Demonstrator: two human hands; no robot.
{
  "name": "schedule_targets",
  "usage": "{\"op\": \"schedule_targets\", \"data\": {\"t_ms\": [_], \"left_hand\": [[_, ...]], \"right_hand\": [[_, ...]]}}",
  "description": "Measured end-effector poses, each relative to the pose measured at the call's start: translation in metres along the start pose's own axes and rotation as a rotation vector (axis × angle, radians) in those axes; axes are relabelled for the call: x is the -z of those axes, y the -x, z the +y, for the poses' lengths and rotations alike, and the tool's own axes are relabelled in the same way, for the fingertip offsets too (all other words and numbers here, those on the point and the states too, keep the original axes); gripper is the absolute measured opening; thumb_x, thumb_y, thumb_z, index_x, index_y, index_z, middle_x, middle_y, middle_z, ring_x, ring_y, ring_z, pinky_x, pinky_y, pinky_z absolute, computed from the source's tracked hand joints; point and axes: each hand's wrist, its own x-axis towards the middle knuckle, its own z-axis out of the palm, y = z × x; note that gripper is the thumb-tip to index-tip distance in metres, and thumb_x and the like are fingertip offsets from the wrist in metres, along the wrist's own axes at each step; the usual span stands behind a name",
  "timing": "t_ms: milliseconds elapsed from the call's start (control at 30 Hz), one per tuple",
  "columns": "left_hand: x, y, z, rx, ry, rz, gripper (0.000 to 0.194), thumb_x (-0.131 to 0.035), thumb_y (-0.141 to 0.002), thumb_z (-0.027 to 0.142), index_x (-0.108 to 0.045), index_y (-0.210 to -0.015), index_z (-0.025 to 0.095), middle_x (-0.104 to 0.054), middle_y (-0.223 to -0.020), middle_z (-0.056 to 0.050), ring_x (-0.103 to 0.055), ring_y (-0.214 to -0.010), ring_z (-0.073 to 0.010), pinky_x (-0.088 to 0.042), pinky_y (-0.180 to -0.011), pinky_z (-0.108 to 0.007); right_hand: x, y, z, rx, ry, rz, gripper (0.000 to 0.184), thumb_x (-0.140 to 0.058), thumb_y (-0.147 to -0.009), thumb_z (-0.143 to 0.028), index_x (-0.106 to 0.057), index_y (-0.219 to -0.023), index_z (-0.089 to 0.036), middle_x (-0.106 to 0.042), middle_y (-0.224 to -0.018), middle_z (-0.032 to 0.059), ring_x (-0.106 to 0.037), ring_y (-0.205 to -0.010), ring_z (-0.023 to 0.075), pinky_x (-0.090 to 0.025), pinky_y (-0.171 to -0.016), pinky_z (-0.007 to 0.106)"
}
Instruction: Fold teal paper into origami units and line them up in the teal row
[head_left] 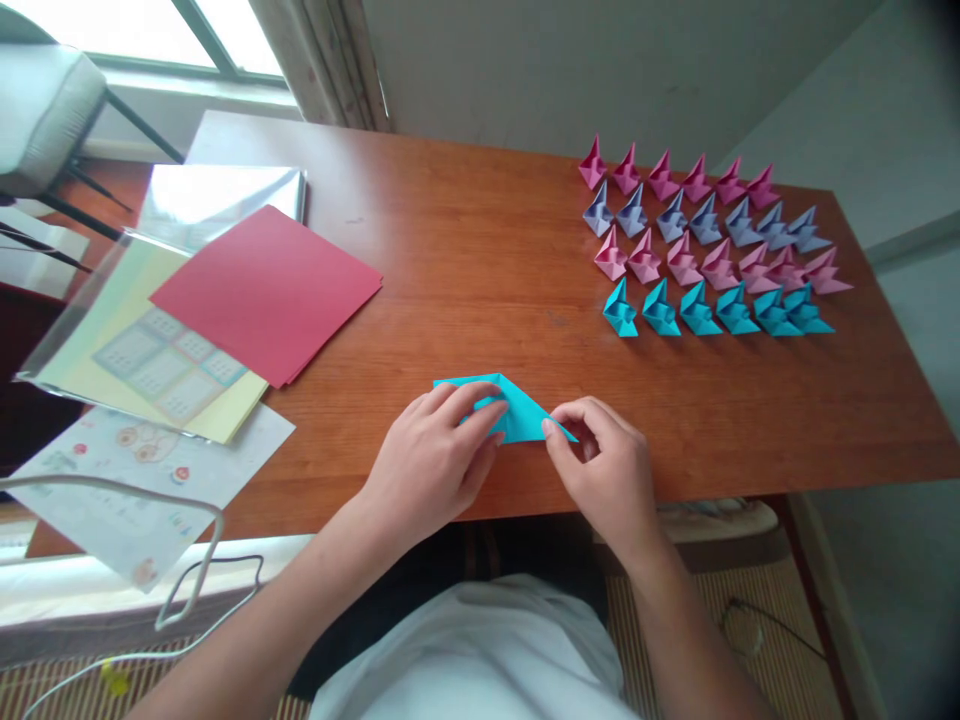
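A partly folded sheet of turquoise origami paper (525,412) lies near the front edge of the table, its pointed corner to the right. My left hand (442,440) rests over its left part with bent fingers, holding it against the tabletop and covering some of the folds. Between thumb and forefinger, my right hand (604,455) pinches the sharp right corner. Further off to the right stand folded paper figures in rows: dark pink (663,178), lavender (671,218), light pink (683,262) and turquoise ones (700,312).
Red paper sheets (277,290) lie on the left, over a clear packet with yellow paper (225,415). A printed white sheet (165,490) overhangs the front edge of the wooden table (465,270), beside a pale cable (202,580). A chair (52,110) stands beyond, at the left.
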Motion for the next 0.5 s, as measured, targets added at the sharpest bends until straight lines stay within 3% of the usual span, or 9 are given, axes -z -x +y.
{"op": "schedule_targets", "data": {"t_ms": [67, 133, 233, 367, 500], "left_hand": [[-0.003, -0.003, 0.001, 0.093, 0.145, 0.103, 0.023, -0.053, -0.1, 0.024, -0.07, -0.114, 0.016, -0.071, -0.12, -0.01, -0.066, -0.102, -0.0227, -0.053, -0.089, -0.035], [-0.001, -0.008, 0.004, 0.2, 0.274, 0.162, 0.02, -0.055, -0.1, 0.026, -0.071, -0.106, 0.017, -0.073, -0.109, -0.008, -0.068, -0.092, -0.018, -0.052, -0.08, -0.029], [0.006, -0.018, 0.01, 0.323, 0.502, 0.159, 0.021, -0.059, -0.099, 0.034, -0.071, -0.096, 0.016, -0.069, -0.081, -0.002, -0.06, -0.067, -0.0116, -0.046, -0.061, -0.023], [0.011, -0.024, 0.012, 0.456, 0.874, 0.14, 0.025, -0.064, -0.096, 0.038, -0.07, -0.088, 0.015, -0.067, -0.073, 0.0, -0.058, -0.063, -0.0115, -0.047, -0.058, -0.021], [0.008, -0.022, 0.006, 0.498, 0.94, 0.189, 0.017, -0.069, -0.092, 0.033, -0.071, -0.09, 0.016, -0.068, -0.074, 0.0, -0.061, -0.066, -0.012, -0.05, -0.06, -0.02]], "right_hand": [[-0.002, 0.005, -0.003, 0.082, -0.006, 0.114, 0.009, -0.066, -0.091, -0.014, -0.063, -0.087, -0.021, -0.064, -0.08, 0.0008, -0.059, -0.07, 0.0146, -0.047, -0.065, 0.028], [-0.004, 0.009, -0.007, 0.252, 0.02, 0.205, 0.012, -0.068, -0.089, -0.009, -0.064, -0.091, -0.02, -0.067, -0.082, 0.0032, -0.061, -0.075, 0.0161, -0.051, -0.069, 0.029], [-0.008, 0.014, -0.013, 0.472, 0.054, 0.244, 0.022, -0.071, -0.085, -0.003, -0.066, -0.099, -0.02, -0.071, -0.086, 0.0059, -0.065, -0.081, 0.0187, -0.056, -0.075, 0.033], [-0.016, 0.018, -0.021, 0.52, 0.06, 0.161, 0.024, -0.07, -0.087, -0.005, -0.067, -0.1, -0.024, -0.075, -0.089, 0.0037, -0.068, -0.083, 0.0192, -0.058, -0.075, 0.033], [-0.018, 0.019, -0.023, 0.488, -0.035, -0.003, 0.012, -0.069, -0.092, -0.023, -0.068, -0.104, -0.025, -0.076, -0.096, 0.0056, -0.069, -0.088, 0.0218, -0.06, -0.079, 0.038]]}}
